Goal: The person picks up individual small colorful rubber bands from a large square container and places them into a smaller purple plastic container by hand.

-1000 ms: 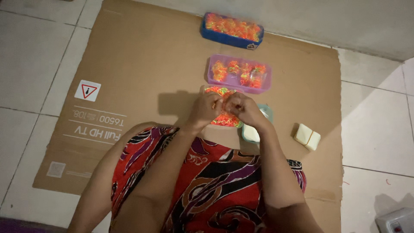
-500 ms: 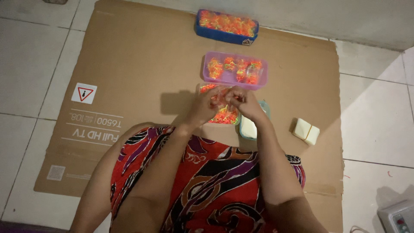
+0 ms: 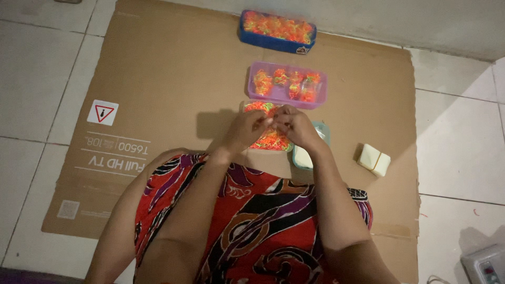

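My left hand (image 3: 245, 130) and my right hand (image 3: 296, 126) meet fingertip to fingertip over a clear tray (image 3: 256, 106) full of orange, yellow and green rubber bands (image 3: 271, 141). The fingers pinch something small between them; it is too small to make out, probably a few bands. Just beyond sits a purple tray (image 3: 286, 85) with small bundles of the same bands. A blue box (image 3: 276, 31) heaped with bands lies farther off, near the wall.
Everything rests on a flattened brown cardboard sheet (image 3: 168, 79) over white floor tiles. A teal container (image 3: 306, 156) sits under my right wrist, a pale bundle tied with a band (image 3: 374, 160) to its right. A white device (image 3: 484, 265) shows at the bottom right corner.
The view has shifted slightly. My hands stay together over the clear tray, fingers working; they have drawn a little nearer to me than half a second ago.
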